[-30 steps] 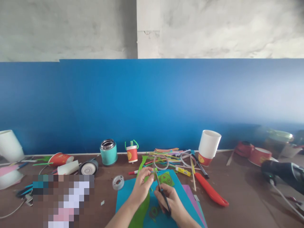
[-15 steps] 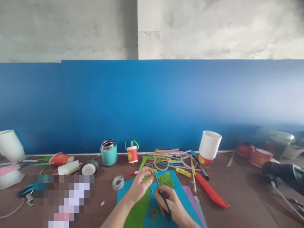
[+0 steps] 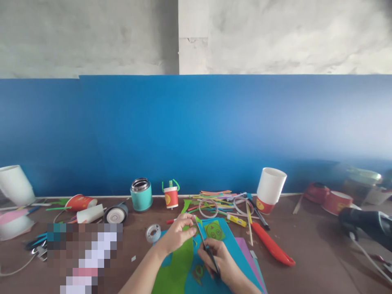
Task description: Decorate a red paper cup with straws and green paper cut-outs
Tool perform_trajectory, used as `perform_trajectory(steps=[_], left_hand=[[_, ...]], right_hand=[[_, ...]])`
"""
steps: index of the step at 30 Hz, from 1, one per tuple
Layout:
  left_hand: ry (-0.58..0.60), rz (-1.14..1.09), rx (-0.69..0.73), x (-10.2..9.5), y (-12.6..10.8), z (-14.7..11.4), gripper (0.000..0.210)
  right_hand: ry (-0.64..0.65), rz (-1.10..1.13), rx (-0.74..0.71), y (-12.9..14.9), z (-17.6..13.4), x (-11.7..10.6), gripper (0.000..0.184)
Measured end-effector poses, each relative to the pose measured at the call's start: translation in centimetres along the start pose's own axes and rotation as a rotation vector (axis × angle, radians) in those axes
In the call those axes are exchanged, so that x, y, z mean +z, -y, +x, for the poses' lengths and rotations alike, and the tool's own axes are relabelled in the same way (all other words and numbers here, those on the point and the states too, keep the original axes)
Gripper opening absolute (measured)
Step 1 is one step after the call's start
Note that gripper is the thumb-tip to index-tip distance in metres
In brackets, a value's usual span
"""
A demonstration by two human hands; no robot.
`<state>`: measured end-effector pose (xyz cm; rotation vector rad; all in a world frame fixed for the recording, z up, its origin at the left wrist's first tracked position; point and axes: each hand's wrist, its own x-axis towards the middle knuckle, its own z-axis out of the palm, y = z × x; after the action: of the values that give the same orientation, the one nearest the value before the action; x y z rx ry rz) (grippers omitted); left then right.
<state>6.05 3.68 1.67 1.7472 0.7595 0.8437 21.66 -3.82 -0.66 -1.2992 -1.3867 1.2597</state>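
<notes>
My right hand [image 3: 218,258] grips black-handled scissors [image 3: 211,258], their blades slanting up and left to the fingertips of my left hand [image 3: 179,236]. That left hand is pinched on a small piece of green paper [image 3: 196,232], mostly hidden by fingers and blades. Beneath both hands lie blue sheets [image 3: 228,281] with a large green sheet [image 3: 173,277] on top. A green square with a round face drawn on it [image 3: 214,230] rests just beyond the scissors. Green cut-out scraps [image 3: 198,272] lie left of my right wrist.
Behind the sheets are a heap of coloured strips [image 3: 214,199], a yellow glue stick [image 3: 236,220] and a red-handled tool [image 3: 274,247]. A tape roll [image 3: 153,233], turquoise flask [image 3: 141,196] and small red cup [image 3: 171,198] stand leftward. A white-and-red cup stack [image 3: 271,190] stands right.
My left hand has shifted slightly left and down. The scissor blades now tilt a little further left against its fingertips; my right hand stays nearly in place. The view has shifted slightly.
</notes>
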Motion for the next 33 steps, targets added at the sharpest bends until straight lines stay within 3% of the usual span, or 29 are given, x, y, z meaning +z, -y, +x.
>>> perform_trajectory(steps=[6, 13, 16, 21, 25, 27, 33], left_hand=[[0.08, 0.142, -0.057, -0.9, -0.8, 0.1, 0.02], [0.306, 0.393, -0.138, -0.5, -0.9, -0.5, 0.014], [0.362, 0.553, -0.135, 0.3, -1.3, -0.9, 0.014], [0.261, 0.684, -0.164, 0.8, -1.5, -1.0, 0.02], [0.057, 0.688, -0.042, 1.3, -1.1, 0.3, 0.009], [-0.001, 0.721, -0.002, 2.2, -0.9, 1.5, 0.017], [0.088, 0.698, -0.038, 5.3, 0.0, 4.8, 0.047]], right_hand=[[-0.061, 0.08, 0.038, -0.1, 0.2, -0.3, 0.032], [-0.475, 0.3, -0.107, -0.1, 0.0, -1.6, 0.037], [-0.556, 0.302, -0.121, 0.0, -0.1, -1.9, 0.036], [-0.557, 0.325, -0.103, -0.2, 0.1, -1.9, 0.037], [-0.64, 0.37, -0.084, -0.5, 0.3, -1.9, 0.038], [-0.668, 0.378, -0.079, -0.6, 0.4, -2.0, 0.038], [-0.642, 0.334, -0.091, -1.2, 0.6, -2.1, 0.037]])
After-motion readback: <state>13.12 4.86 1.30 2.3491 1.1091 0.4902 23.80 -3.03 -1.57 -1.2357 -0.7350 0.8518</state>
